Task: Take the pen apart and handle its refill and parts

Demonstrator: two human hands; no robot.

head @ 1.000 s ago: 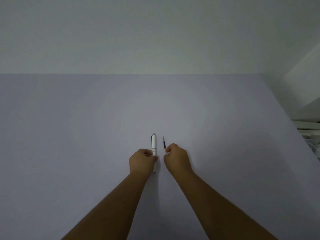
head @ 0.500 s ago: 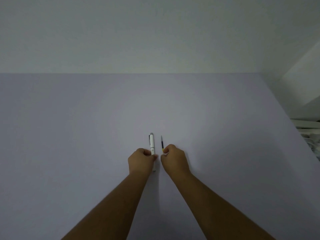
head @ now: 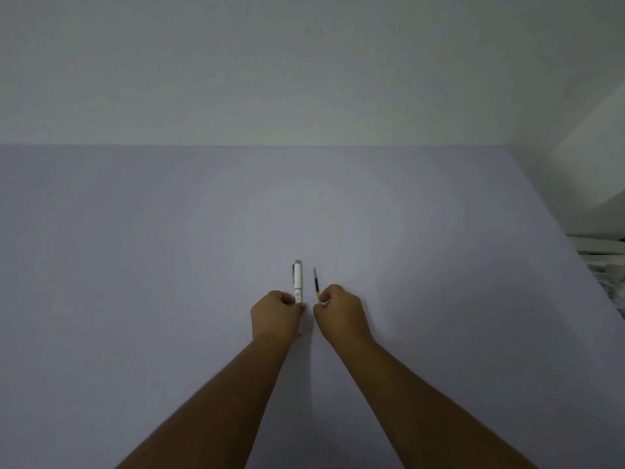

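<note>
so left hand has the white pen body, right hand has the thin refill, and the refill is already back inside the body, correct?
Not quite. In the head view the thin dark refill with a yellow band is outside the white plastic pen body, apart and roughly parallel. Left hand grips the body, right hand the refill.

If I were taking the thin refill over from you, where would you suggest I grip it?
Pinch the dark shaft of the refill from its right side; that far half sticks out free beyond the right hand, while the white pen body crowds its left.
</note>
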